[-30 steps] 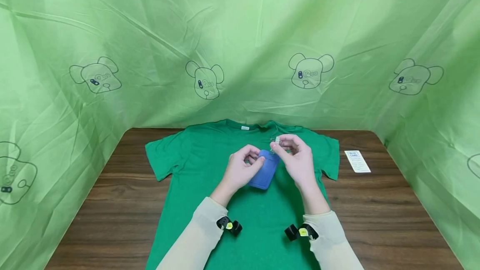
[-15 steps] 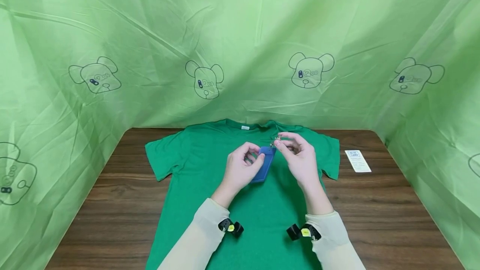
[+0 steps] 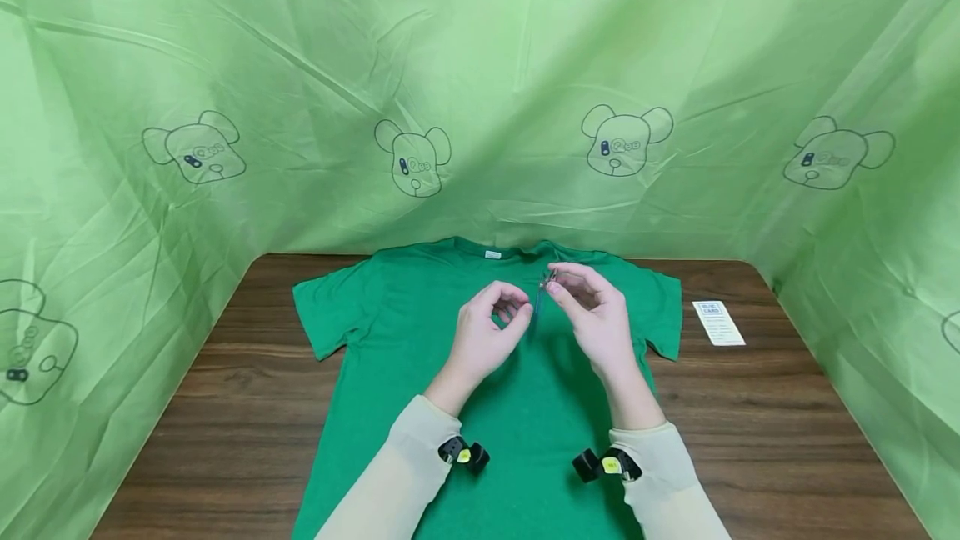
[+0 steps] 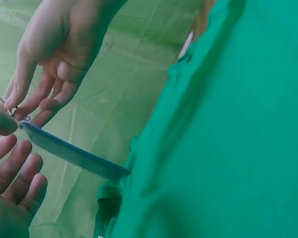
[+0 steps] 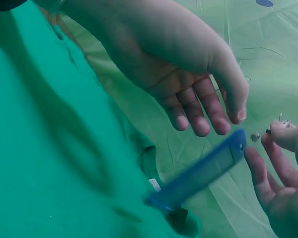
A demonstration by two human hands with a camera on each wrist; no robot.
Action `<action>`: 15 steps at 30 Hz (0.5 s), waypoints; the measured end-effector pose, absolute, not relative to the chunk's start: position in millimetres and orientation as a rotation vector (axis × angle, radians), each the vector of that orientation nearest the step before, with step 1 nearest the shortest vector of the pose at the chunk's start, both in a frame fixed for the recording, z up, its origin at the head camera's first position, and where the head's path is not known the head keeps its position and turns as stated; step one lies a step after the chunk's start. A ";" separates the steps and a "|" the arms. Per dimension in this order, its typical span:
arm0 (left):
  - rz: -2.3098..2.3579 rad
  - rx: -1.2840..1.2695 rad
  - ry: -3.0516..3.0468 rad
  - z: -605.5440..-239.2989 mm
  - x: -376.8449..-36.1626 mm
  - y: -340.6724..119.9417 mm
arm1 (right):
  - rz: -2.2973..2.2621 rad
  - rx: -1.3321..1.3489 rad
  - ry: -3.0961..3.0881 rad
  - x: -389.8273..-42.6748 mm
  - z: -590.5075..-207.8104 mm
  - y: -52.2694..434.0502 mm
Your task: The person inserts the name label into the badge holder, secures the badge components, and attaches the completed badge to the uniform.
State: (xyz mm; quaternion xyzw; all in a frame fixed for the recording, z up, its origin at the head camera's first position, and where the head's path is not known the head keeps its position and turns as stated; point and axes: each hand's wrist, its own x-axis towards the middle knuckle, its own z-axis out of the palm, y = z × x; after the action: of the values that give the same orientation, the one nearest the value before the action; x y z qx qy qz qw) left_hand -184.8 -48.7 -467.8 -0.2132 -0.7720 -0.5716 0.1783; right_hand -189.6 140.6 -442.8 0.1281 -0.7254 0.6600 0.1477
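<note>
While the right hand (image 3: 592,315) pinches the metal clip (image 3: 549,280) of the blue badge holder (image 5: 198,176) dangling edge-on above the green shirt (image 3: 420,315), the left hand (image 3: 487,332) hovers loosely curled and empty beside it, so the clip likely needs opening next.

one shirt (image 3: 480,373), one badge holder (image 5: 198,176), one card (image 3: 718,322)

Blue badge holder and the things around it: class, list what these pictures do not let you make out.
- Blue badge holder: head view shows it edge-on; wrist views blur it, so its contents are unknown.
- Metal clip: tiny; right hand fingers partly cover it.
- White card: print too small.
- Green T-shirt: hem cut off at bottom edge.
- Left hand: contact with holder unclear.
</note>
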 end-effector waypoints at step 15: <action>-1.724 -0.502 -2.114 -462.0 -184.8 -49.8 | 1.945 0.524 -2.088 -187.9 -444.4 134.1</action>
State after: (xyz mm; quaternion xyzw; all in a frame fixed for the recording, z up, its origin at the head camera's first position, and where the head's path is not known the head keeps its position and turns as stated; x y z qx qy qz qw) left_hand -184.8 -49.8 -462.0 -0.1780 -0.7493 -0.6111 0.1826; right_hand -187.9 134.1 -444.4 0.1794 -0.7144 0.6656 0.1198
